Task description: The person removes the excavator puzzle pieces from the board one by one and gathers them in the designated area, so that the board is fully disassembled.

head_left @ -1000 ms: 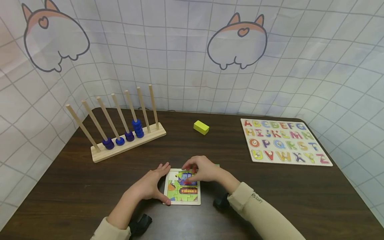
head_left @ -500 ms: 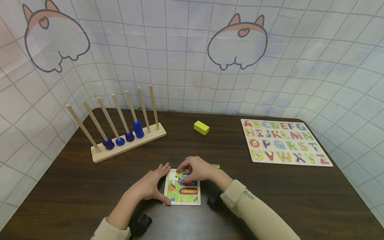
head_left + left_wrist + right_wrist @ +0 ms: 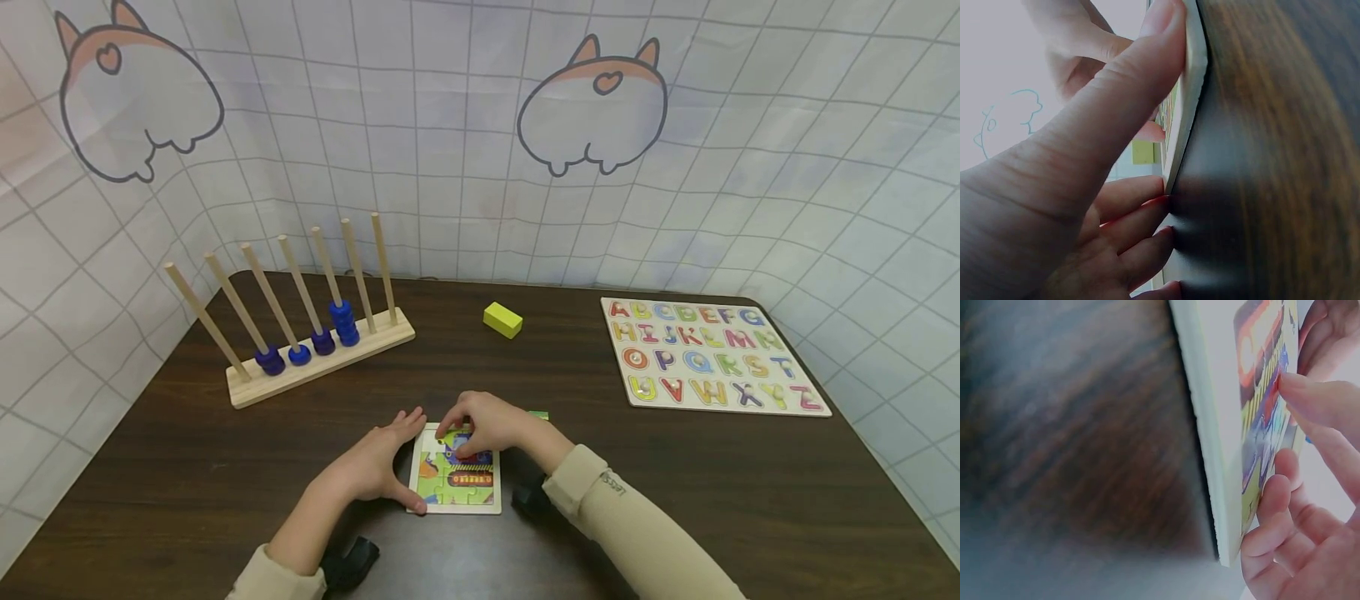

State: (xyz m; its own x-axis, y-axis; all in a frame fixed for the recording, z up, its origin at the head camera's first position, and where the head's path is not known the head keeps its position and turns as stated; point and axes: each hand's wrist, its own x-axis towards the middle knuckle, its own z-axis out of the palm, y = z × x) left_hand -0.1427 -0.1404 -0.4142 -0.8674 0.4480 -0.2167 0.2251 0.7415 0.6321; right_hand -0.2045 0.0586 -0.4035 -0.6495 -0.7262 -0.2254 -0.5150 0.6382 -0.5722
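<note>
A small jigsaw puzzle point(image 3: 472, 492) in a pale wooden frame lies on the table, showing a purple-blue vehicle with an orange track on green. White backing shows near its upper left corner. My left hand point(image 3: 367, 461) spans the frame's left side, thumb on the near corner and fingers at the far one; in the left wrist view the fingertips touch the frame's edge point(image 3: 1188, 106). Over the upper part, my right hand point(image 3: 487, 423) bends thumb and forefinger down onto a puzzle piece point(image 3: 452, 437). The right wrist view shows the thumb tip on the picture point(image 3: 1266, 412).
A wooden peg stacker point(image 3: 322, 358) with blue beads stands at the back left. Behind the puzzle lies a yellow block point(image 3: 502, 320). An alphabet board point(image 3: 716, 354) is at the right. A green edge point(image 3: 538, 415) peeks out behind my right wrist.
My right hand has shifted left across the top of the puzzle, its thumb and forefinger now nearer the upper left. My left hand has stayed in place.
</note>
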